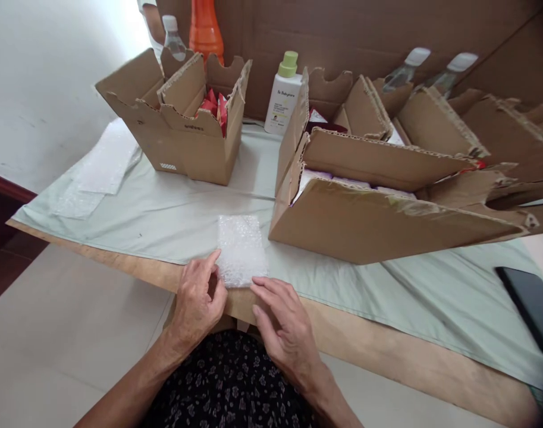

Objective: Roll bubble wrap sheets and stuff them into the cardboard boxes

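One floral garment [226, 380], two hands [197, 294] [286, 324] at one bubble-wrap piece [241, 249]

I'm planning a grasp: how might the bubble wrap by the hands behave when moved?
The bubble wrap is probably light, since it looks flat and translucent. Its crinkled surface suggests it may flex. Lying flat, it probably won't roll.

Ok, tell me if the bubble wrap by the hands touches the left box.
Apart: the head view shows pale cloth between the bubble wrap and the left box.
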